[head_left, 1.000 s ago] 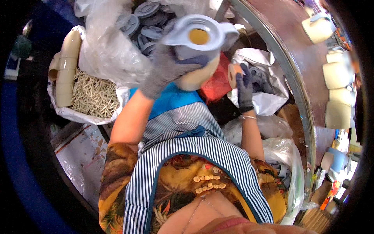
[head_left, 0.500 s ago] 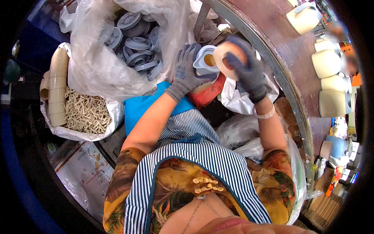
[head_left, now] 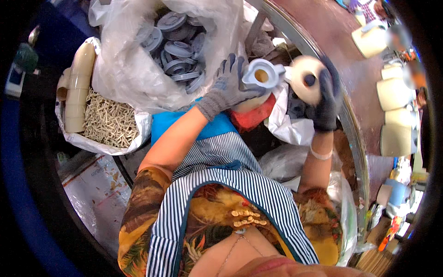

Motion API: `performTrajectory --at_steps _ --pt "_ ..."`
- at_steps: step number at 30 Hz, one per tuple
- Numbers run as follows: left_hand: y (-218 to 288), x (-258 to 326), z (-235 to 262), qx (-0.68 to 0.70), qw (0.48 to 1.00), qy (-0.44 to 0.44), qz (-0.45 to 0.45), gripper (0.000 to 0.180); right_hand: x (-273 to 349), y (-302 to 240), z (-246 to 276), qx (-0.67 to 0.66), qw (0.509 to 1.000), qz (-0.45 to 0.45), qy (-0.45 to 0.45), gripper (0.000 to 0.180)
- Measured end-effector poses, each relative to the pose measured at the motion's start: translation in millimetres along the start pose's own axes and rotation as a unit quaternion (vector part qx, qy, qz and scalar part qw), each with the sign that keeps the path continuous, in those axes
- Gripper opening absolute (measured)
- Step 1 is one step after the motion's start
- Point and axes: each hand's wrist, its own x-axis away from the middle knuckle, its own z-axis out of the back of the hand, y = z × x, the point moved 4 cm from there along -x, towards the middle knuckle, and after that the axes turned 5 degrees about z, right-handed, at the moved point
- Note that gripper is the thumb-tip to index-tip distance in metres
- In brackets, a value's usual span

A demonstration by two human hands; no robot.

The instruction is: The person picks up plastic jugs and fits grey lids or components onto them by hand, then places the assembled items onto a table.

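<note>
My left hand (head_left: 226,87), in a grey knitted glove, has its fingers stretched apart, and its thumb lies along the side of a cream jug body (head_left: 253,102). A grey-blue collar with a pouring lip (head_left: 271,69) tops that body, with a yellowish opening in its middle. To the right, my gloved right hand (head_left: 326,101) grips the edge of a round cream part with a central hole (head_left: 302,92). Something dark shows in that hole; I cannot tell whether it is a fingertip. A red piece (head_left: 253,116) lies under the jug body at my lap.
Grey-blue lids (head_left: 177,48) fill a clear plastic bag (head_left: 122,64) at the far left. Beside it, a white sack (head_left: 104,148) holds small beige pegs (head_left: 110,117) and stacked cream cups (head_left: 76,104). A metal-edged table (head_left: 350,124) on the right carries several cream jugs (head_left: 396,139).
My right hand has moved right with the round cream part, away from the collar. My left fingers have straightened and spread. The whole view has shifted slightly.
</note>
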Motion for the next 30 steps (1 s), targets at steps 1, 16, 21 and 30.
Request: performTrajectory --at_steps 1,16,21,30 --pt "16 -11 8 -0.032 0.996 0.072 -0.042 0.098 13 9 33 0.094 0.995 0.016 0.021 0.036" --pt "-34 89 194 0.011 0.975 0.128 0.182 0.049 97 168 -65 0.572 0.757 0.137 -0.283 0.052" --pt "-76 223 256 0.141 0.825 0.420 0.350 0.034 27 139 -217 0.374 0.849 0.220 -0.302 0.050" --pt "-76 241 232 0.146 0.807 0.388 0.421 0.038 -1 269 -395 0.517 0.740 0.099 -0.418 0.077"
